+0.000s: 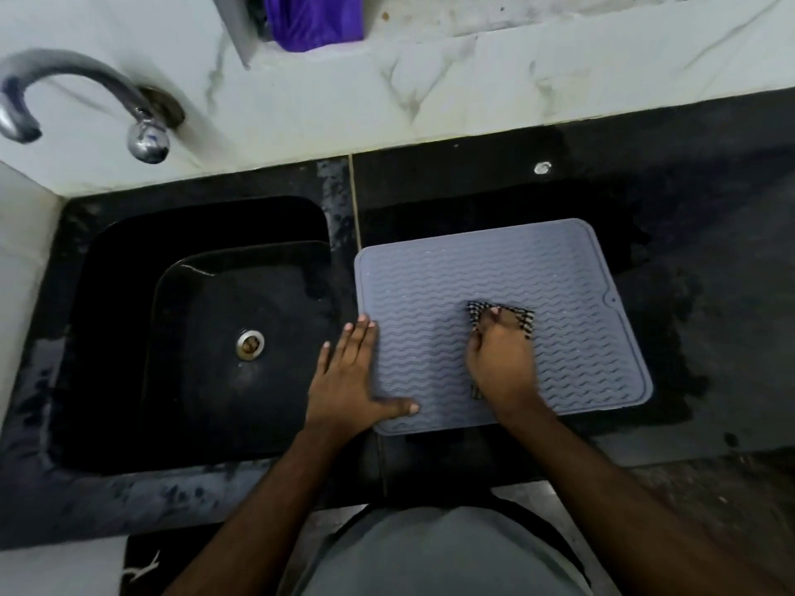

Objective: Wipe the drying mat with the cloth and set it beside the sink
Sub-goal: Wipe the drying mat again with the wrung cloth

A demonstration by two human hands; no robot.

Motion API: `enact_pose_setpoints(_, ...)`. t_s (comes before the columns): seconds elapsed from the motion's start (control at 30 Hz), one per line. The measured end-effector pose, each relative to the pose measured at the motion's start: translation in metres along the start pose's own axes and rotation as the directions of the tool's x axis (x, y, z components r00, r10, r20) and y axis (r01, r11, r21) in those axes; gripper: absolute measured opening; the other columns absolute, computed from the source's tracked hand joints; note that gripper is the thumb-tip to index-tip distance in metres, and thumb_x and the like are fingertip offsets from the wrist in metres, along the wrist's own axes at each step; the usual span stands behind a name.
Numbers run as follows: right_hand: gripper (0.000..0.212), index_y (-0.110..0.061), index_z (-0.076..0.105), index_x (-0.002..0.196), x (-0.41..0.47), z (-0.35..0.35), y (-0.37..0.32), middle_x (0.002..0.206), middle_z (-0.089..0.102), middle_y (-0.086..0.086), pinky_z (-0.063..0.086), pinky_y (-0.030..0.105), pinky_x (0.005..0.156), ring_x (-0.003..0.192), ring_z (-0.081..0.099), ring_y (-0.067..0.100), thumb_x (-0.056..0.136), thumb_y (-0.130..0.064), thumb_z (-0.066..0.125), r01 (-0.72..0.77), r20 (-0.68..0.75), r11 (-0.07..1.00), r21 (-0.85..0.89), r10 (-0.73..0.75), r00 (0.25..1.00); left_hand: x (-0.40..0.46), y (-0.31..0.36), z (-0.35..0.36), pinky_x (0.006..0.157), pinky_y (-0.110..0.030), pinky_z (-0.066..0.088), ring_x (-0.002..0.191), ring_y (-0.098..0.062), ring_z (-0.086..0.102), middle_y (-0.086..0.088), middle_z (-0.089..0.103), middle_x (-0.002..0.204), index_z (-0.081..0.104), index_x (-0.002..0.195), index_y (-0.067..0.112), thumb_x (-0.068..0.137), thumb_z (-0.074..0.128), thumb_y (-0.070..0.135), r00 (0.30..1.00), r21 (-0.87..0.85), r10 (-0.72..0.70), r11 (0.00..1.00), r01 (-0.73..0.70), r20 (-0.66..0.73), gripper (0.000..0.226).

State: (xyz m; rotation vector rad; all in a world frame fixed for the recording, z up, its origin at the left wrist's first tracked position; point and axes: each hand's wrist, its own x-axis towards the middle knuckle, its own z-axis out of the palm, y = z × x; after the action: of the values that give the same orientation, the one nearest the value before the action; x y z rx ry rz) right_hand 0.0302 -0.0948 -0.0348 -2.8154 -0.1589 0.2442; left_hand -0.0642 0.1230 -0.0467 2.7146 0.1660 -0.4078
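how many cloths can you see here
2. A checked cloth lies under the right hand on the drying mat. A purple cloth sits on the ledge at the top edge, partly cut off.

Black counter [710,294], wet in patches, with a pale seam running front to back. Curved chrome tap [86,92] mounted on the white marble wall [430,92]. Purple fabric [314,19] on the ledge above. Small round metal fitting [542,167] set in the counter near the wall.
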Motion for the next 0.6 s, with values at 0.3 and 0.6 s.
enact_pose_setpoints(0.3,0.034,-0.002,0.063,0.12,-0.027,0.041,-0.109,0.121,0.059,0.015,0.051,0.033,0.085,0.1,0.064,0.028,0.091,-0.018,0.055,0.248,0.062,0.968,0.039,-0.25,0.966,0.012,-0.025,-0.007,0.127,-0.038,0.008,0.155,-0.01,-0.005,0.0,-0.001,0.171,0.004,0.163,0.011,0.065,0.079,0.07,0.988,-0.105,0.149,0.984,-0.145,0.029,0.137)
enact_pose_setpoints(0.6,0.024,0.003,0.068,0.115,-0.016,0.008,-0.089,0.122,0.061,0.021,0.039,0.037,0.104,0.113,0.056,0.031,0.096,-0.004,0.056,0.582,0.383,0.756,0.3,-0.654,0.652,0.014,-0.054,-0.032,0.127,-0.049,0.005,0.156,-0.006,-0.002,0.007,-0.004,0.171,0.001,0.163,0.019,0.065,0.059,0.091,0.957,0.169,0.253,0.946,-0.275,0.139,0.135)
